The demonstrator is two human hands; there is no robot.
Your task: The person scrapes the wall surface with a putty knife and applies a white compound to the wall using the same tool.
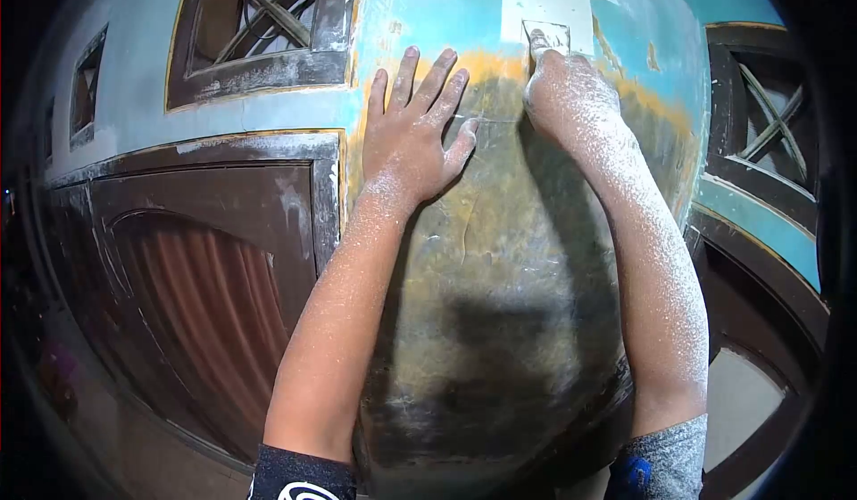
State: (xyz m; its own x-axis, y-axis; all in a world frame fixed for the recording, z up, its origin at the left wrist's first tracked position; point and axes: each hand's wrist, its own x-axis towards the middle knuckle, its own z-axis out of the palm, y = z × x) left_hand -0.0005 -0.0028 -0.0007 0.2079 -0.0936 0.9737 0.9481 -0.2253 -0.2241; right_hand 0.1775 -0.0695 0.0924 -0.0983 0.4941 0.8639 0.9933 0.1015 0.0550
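Observation:
My left hand point(413, 134) lies flat on the wall with its fingers spread and nothing in it. To the right and slightly higher, my right hand point(573, 103) is closed around a scraper point(555, 36), one finger stretched along its blade. The flat blade rests against a pale patch where the blue paint point(455, 9) is gone. Below runs an orange-yellow band, then a dark, stained part of the wall point(482, 223). White dust covers my right hand and forearm thickly, my left more lightly. The scraper's handle is hidden in my right hand.
A brown window frame point(259, 76) with crossed bars is at the upper left, above a dark wooden door point(223, 187) with a reddish-brown curtain point(210, 277). Another crossed-bar window point(768, 112) stands at the right. Shadows of my arms fall on the wall.

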